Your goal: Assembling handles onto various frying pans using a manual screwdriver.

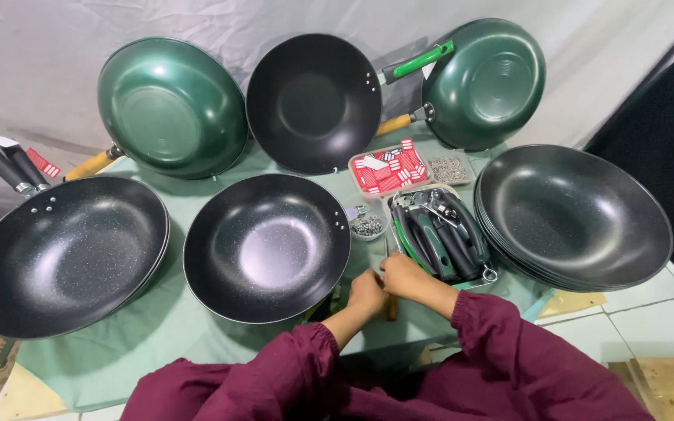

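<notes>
My left hand (pixel 366 295) and my right hand (pixel 404 275) meet low on the green cloth (pixel 165 327), just right of a black handleless wok pan (pixel 267 246). Their fingers close together on something small, with a wooden handle (pixel 391 309) showing beneath them; what each hand grips I cannot make out. Directly beyond my right hand sits a tray of green and black pan handles (pixel 440 234). Both sleeves are maroon.
A stack of black pans (pixel 575 214) stands at the right. A black pan with a handle (pixel 64 253) lies at the left. Green woks (pixel 172 107) (pixel 487 82) and a black wok (pixel 313 101) lean at the back. Small tubs hold screws (pixel 367 226), red tags (pixel 390 171) and grey bits (pixel 448 168).
</notes>
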